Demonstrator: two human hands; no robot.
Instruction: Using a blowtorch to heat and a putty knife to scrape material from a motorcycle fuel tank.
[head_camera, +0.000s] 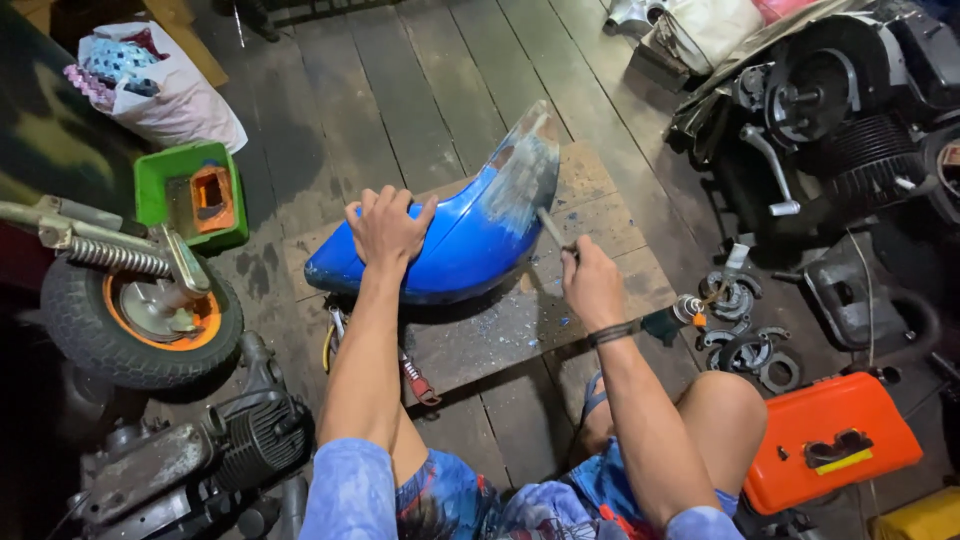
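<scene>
So, left hand (388, 228): palm flat, fingers spread on the glossy curved blue fender (440, 250), gripping nothing.
Right hand (590, 285): closed round a thin scraper (552, 230), tip on the fender's scuffed grey patch.
Room: bare wooden planks (420, 90) beyond; wheel (135, 315) well left, orange case (830, 440) right.

Left hand (388, 228) steadies blue fender (450, 245); right hand (592, 285) grips a scraper (552, 228).
</scene>
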